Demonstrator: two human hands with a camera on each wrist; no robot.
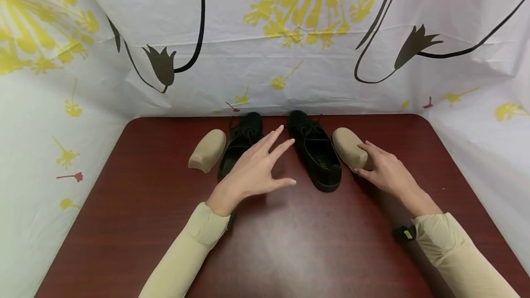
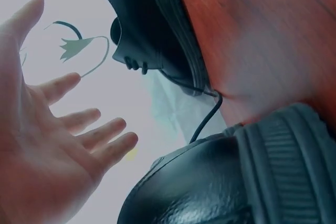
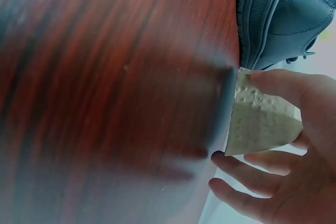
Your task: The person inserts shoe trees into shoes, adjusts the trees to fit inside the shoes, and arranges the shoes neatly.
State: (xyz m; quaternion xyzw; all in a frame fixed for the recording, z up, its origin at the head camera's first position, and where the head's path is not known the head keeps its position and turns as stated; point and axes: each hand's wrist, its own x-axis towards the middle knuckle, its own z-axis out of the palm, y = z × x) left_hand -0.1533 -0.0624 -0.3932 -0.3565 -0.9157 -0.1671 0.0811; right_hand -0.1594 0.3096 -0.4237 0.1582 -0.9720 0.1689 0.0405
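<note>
My right hand (image 1: pixel 387 171) pinches the heel end of a beige moulded shoe insert (image 1: pixel 344 144), which lies beside the right black lace-up shoe (image 1: pixel 327 174). In the right wrist view, the thumb is on one side of the insert (image 3: pixel 260 127) and fingers are on the other. Over the left black shoe (image 1: pixel 250 125), my left hand (image 1: pixel 252 169) is spread with nothing in it, hiding part of that shoe. The left wrist view shows its palm (image 2: pixel 47 150) bare and its fingers apart. A second beige insert (image 1: pixel 208 148) rests to the left of the left shoe.
A dark red wooden table (image 1: pixel 285 247) bears the shoes and inserts near its far edge. White cloth (image 1: pixel 232 68) printed with yellow and grey flowers hangs behind the table and at both sides. Black laces (image 2: pixel 210 114) hang loose from a shoe.
</note>
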